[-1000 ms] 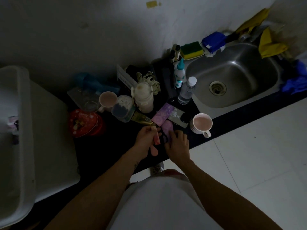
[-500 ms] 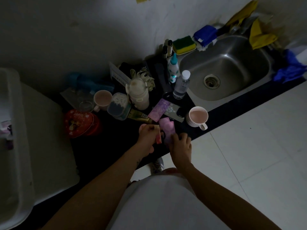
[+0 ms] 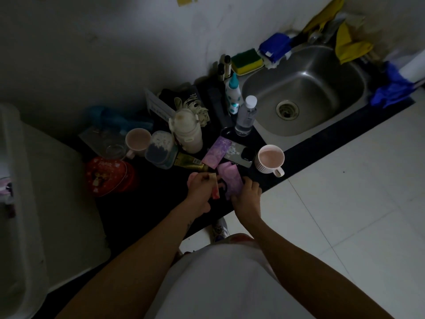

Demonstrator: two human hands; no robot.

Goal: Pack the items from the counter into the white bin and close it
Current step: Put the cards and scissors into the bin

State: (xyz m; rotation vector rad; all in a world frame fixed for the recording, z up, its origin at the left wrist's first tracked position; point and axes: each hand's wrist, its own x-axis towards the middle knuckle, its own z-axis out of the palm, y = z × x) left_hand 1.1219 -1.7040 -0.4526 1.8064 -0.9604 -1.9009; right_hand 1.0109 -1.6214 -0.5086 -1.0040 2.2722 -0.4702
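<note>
Little has changed over the last second: both hands stay at the front edge of the dark counter (image 3: pixel 147 203), and the left has closed a bit tighter on its item.

The left hand (image 3: pixel 201 189) has its fingers curled round a slim pink stick (image 3: pixel 216 188); what it is exactly is too dim to tell. The right hand (image 3: pixel 246 195) grips the near end of a purple packet (image 3: pixel 230 179), fingers bent over its right edge, thumb hidden.

This looks like the gathering step, early in the task. A pink mug (image 3: pixel 271 157), a phone (image 3: pixel 239 155), a gold tube (image 3: pixel 190 161), a white tumbler (image 3: pixel 188 132) and a red tin (image 3: pixel 105 173) wait on the counter. The white bin (image 3: pixel 25 226) stands open, well apart at far left, so the next move calls for carrying both items leftward over its rim.
</note>
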